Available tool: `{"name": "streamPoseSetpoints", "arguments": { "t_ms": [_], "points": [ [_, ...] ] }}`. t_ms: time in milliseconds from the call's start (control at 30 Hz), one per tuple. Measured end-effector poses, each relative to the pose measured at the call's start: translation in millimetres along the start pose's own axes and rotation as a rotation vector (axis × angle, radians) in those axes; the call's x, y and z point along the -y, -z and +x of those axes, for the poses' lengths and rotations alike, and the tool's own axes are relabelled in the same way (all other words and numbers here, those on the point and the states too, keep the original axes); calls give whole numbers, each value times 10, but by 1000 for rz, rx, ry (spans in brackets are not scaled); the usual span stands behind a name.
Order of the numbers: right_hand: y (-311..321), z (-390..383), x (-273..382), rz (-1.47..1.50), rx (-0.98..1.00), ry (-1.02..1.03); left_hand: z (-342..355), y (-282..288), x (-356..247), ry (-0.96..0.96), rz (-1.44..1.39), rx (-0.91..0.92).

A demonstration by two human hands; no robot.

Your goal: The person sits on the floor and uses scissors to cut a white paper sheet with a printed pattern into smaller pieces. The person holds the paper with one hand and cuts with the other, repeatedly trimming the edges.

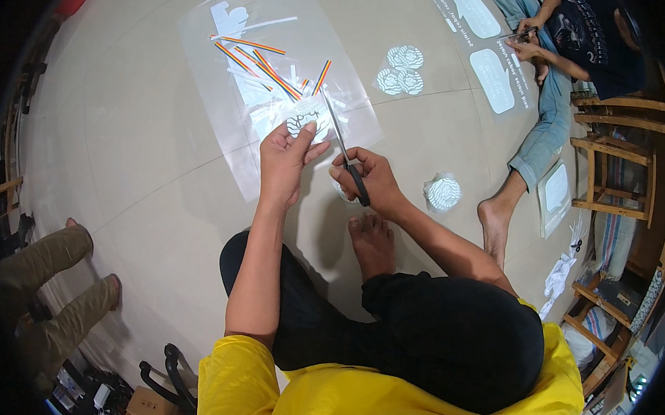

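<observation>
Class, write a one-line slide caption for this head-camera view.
Seated on the floor, left hand holds a white cut-out while right hand works scissors.

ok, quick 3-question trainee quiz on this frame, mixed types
1. True or false: the right hand holds scissors.
2. What does the left hand hold? A) a white paper cutout B) a striped strip C) nothing
3. Fill in: a finished white cutout lies on the floor to the person's ____.

Key: 1 true; 2 A, the white paper cutout; 3 right.
</observation>
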State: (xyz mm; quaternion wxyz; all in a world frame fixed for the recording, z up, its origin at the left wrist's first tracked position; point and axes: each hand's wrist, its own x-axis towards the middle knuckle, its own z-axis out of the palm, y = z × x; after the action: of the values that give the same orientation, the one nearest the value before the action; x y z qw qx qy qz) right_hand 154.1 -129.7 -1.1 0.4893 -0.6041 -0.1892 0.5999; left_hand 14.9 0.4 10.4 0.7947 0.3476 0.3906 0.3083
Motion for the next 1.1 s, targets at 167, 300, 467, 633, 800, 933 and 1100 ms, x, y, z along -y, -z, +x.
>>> {"name": "streamPoseSetpoints", "arguments": {
  "t_ms": [167,300,467,633,800,933,1100],
  "points": [
    [0,82,44,-26,2,22,10,-4,-14,17,-5,-4],
    [5,80,73,-36,20,-5,8,-20,-34,26,-14,-18],
    [-23,126,119,-19,12,37,11,-24,-20,30,-13,-12],
    [-6,187,186,-5,50,31,3,-16,-35,38,-27,2],
    [16,225,188,-8,43,58,5,4,-33,43,-9,25],
    [92,252,176,53,-25,121,10,18,-15,10,11,3],
    [255,208,194,99,-95,146,-10,-41,-50,47,-58,-39]
  ]
}}
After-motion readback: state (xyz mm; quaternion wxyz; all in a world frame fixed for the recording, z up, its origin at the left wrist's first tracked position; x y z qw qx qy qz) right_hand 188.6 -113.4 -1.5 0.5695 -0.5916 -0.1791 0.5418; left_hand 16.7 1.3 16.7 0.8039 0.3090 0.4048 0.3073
